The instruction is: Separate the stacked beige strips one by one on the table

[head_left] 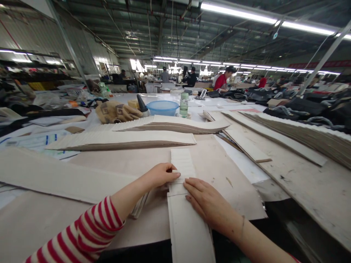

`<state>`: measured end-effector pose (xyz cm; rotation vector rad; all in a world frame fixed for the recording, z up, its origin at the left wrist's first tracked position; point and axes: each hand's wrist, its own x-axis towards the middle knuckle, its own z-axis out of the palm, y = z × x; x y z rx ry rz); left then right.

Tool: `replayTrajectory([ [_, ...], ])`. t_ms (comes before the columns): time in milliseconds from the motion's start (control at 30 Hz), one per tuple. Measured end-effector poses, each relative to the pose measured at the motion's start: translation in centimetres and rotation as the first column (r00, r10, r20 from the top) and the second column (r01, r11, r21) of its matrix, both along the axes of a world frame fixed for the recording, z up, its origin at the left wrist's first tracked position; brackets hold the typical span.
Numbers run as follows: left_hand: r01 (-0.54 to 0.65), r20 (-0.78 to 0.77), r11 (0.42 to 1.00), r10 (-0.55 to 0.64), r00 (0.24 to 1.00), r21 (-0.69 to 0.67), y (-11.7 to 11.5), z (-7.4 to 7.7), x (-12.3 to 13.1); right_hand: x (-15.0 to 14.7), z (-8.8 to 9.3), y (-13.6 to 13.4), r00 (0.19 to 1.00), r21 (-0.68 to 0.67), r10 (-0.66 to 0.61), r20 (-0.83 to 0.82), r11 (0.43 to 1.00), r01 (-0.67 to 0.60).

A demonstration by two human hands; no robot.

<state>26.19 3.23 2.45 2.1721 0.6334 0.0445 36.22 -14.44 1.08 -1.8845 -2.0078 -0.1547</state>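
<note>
1. hands first: both are on a long cream strip with a soft, fabric-like face (189, 226), lying roughly straight out from the wearer over a pale pinkish sheet (227, 171) on the white counter (123, 97).
2. left hand (163, 174) has its thumb and index finger near each other at the strip's left edge. can't tell if they're really pinching it.
3. right hand (204, 200) lies on the right edge, fingers close together and fairly flat, tips pointing at the left thumb. thumb's hidden, so no idea if it grips from below.
4. progress, best guess: the strip looks mid-handling. a cross line and an edge show right by the fingers, and the far end looks rippled. can't tell if that's one piece or overlapping ones.
5. loads of similar stuff around: a fanned stack of cream strips with brownish edges (123, 140) just beyond, another long fanned cream stack (170, 124) behind that, and a thick layered pile (307, 135) off right.
6. which piles are finished and which are waiting? honestly can't say from here. nothing marks them.
</note>
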Motion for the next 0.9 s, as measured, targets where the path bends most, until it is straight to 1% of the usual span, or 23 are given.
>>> replayTrajectory([
  [100,0.148,-0.088,0.983,-0.139,0.986,0.106,0.3,1.1,1.3,-0.2,-0.1,-0.2,1.000,0.012,-0.013,0.006,1.000,0.013],
  [200,0.206,-0.141,0.972,-0.190,0.972,0.113,0.2,1.9,2.9,-0.5,-0.1,-0.2,0.999,0.036,-0.033,0.000,0.999,0.033],
  [333,0.272,-0.177,0.959,-0.254,0.951,0.083,-0.5,2.1,4.6,-0.7,0.0,-0.1,0.998,0.036,-0.057,-0.025,0.998,0.058],
  [433,0.292,-0.178,0.953,-0.274,0.945,0.082,-0.9,1.9,5.4,-0.8,-0.1,-0.1,0.996,0.029,-0.074,-0.049,0.997,0.075],
  [533,0.299,-0.168,0.947,-0.278,0.946,0.115,-1.2,1.5,5.7,-0.8,-0.2,-0.2,0.993,0.032,-0.086,-0.081,0.996,0.089],
  [733,0.296,-0.102,0.934,-0.280,0.954,0.202,-1.8,0.8,5.2,-0.7,-0.7,-0.4,0.983,0.060,-0.111,-0.149,0.991,0.121],
  [900,0.281,-0.063,0.916,-0.274,0.960,0.287,-2.3,0.9,4.8,-0.6,-0.9,-0.4,0.977,0.071,-0.117,-0.179,0.989,0.131],
])
